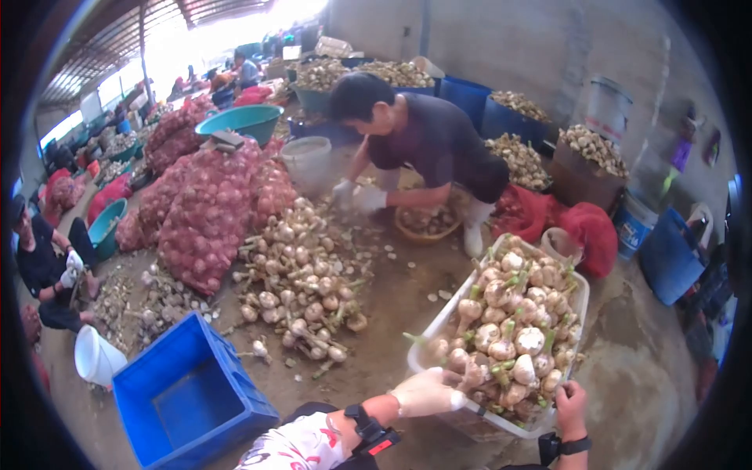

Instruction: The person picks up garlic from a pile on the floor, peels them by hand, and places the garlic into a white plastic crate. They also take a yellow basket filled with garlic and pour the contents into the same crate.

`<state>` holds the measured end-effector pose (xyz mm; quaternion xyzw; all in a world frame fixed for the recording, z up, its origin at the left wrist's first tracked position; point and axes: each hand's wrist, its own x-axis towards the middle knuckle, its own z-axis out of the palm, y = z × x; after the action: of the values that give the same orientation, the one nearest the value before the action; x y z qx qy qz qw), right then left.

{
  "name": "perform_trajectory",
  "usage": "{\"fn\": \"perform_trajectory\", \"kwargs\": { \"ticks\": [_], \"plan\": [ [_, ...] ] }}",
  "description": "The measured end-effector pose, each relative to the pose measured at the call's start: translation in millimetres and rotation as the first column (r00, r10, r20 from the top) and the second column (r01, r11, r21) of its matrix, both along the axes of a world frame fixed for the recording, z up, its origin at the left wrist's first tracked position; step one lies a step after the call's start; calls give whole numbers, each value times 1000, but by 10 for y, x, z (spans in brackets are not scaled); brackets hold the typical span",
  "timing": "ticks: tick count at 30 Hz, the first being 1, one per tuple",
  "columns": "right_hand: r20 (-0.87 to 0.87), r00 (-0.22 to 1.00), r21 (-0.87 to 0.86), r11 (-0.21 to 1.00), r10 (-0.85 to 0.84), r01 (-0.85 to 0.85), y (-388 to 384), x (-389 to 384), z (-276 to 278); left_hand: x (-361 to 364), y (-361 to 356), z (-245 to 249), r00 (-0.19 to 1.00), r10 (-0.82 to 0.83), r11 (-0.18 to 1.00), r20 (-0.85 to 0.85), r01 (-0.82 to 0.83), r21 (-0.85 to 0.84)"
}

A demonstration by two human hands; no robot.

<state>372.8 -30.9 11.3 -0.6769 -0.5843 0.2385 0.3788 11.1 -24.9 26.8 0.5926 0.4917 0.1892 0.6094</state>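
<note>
A white plastic basket (583, 301) heaped with garlic bulbs (501, 329) stands in front of me at the right. My left hand (427, 393), in a pale glove, is closed at its near left rim, beside the nearest bulbs. At the near right corner my right hand (570, 401), which looks bare, has its fingers curled over the rim. Dark bands with devices sit on both wrists. The undersides of both grips are hidden. An empty blue crate (184, 399) lies to the left of my arm.
Loose garlic (294, 274) is piled on the floor ahead, beside red mesh sacks (207, 211). A crouching person (431, 145) works behind it near a small basket (427, 227). Another person (47, 258) sits at the far left by a white bucket (98, 356). Blue bins line the wall.
</note>
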Motion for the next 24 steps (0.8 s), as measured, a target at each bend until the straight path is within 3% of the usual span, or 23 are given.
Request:
{"fn": "perform_trajectory", "kwargs": {
  "ticks": [6,16,18,24],
  "plan": [
    [-14,1000,5,1000,-7,8,-2,19,-23,14,-18,-98,999,29,1000,41,-29,7],
    [148,989,84,996,19,-31,26,29,-46,26,-25,-21,997,45,998,63,-47,29],
    [48,999,43,999,4,-6,3,-50,49,28,-25,-13,996,13,1000,83,-12,-5],
    [13,1000,32,999,9,-10,-4,-10,17,52,-65,-90,995,73,996,64,-76,45]
  ]
}}
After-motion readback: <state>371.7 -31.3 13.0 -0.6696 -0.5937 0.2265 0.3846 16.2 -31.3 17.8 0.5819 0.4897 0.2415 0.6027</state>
